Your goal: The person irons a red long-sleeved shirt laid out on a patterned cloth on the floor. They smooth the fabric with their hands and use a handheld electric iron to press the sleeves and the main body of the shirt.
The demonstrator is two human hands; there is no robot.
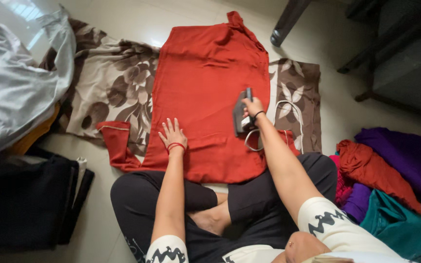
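In the centre of the frame a red garment (205, 92) lies flat on a brown flowered cloth (108, 83), its long axis running from bottom to top, neck toward the upper edge. The right hand (252, 107) has its fingers closed around the iron (240, 113), which points upward. The left hand (173, 135) presses the garment with open, spread fingers. Folded clothes (391, 180) are piled at lower right.

Iron (241, 114) on garment (205, 87), R side
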